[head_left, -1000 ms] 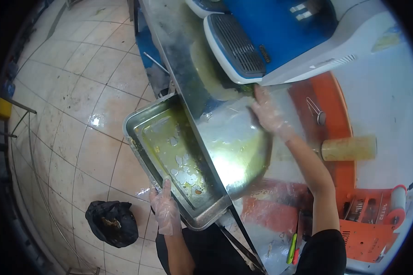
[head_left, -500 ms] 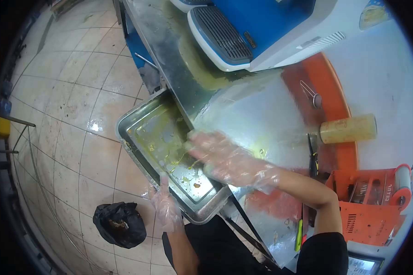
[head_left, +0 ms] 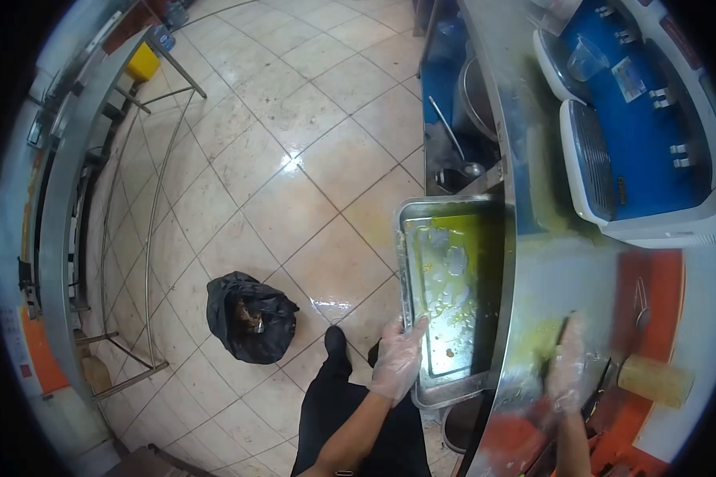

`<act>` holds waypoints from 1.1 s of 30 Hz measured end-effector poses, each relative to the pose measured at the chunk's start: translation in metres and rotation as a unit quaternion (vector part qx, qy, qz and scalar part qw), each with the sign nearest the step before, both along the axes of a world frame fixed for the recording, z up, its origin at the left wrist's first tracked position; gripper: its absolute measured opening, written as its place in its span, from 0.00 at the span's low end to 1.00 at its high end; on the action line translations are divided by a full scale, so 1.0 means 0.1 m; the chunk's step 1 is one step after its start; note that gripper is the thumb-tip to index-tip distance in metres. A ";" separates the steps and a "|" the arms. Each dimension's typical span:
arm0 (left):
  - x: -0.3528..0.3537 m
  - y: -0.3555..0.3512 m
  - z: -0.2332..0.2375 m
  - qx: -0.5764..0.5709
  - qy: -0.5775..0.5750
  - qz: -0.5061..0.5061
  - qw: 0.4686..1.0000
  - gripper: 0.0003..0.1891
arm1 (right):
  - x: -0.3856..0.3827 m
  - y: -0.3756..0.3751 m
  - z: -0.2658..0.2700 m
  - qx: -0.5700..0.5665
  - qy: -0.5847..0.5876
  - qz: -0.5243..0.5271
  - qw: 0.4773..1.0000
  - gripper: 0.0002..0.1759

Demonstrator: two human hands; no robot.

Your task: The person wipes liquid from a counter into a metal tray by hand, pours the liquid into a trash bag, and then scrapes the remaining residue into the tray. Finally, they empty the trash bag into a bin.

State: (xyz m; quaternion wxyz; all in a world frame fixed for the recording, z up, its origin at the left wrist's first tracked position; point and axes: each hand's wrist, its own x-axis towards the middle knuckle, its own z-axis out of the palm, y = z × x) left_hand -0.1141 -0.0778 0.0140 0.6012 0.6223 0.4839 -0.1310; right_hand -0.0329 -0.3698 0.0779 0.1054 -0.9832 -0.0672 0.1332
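Observation:
A rectangular metal tray (head_left: pixel 406 262) juts out from under the counter's edge, with yellow-green liquid and small scraps in it. My left hand (head_left: pixel 398 362), in a clear plastic glove, grips its left rim, thumb over the top and fingers underneath. On the metal counter (head_left: pixel 545 286), my right hand (head_left: pixel 569 370) is in a similar glove. It is seen edge-on with its fingers stretched out and nothing visible in it. Wet yellowish smears lie on the counter beside this hand.
A black bin bag (head_left: pixel 266 326) with waste inside stands on the tiled floor. A blue-and-white machine (head_left: pixel 652 215) occupies the counter's far part. A plastic film roll (head_left: pixel 654 381) and a small strainer (head_left: pixel 642 318) lie right of my right hand. A ladle (head_left: pixel 457 147) rests below the counter.
The view has swung left, showing more floor. My right hand has gone from above the tray to the counter on the right. My left hand is still at the tray's rim.

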 end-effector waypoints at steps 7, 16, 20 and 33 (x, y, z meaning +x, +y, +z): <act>-0.11 0.06 0.02 -0.132 -0.127 0.083 0.980 0.21 | -0.38 1.45 -0.37 0.051 -0.087 0.110 0.989 0.34; -0.06 0.15 0.08 -0.113 -0.148 0.089 0.978 0.22 | 0.35 1.36 0.27 0.233 -0.142 0.075 0.959 0.31; -0.01 0.16 0.04 -0.109 -0.124 0.088 0.982 0.18 | 0.87 0.30 -0.13 0.095 -0.164 -0.048 0.981 0.34; 0.03 0.14 -0.05 -0.141 -0.156 0.098 0.973 0.17 | 1.60 0.29 -0.32 -0.054 -0.128 -0.078 0.987 0.32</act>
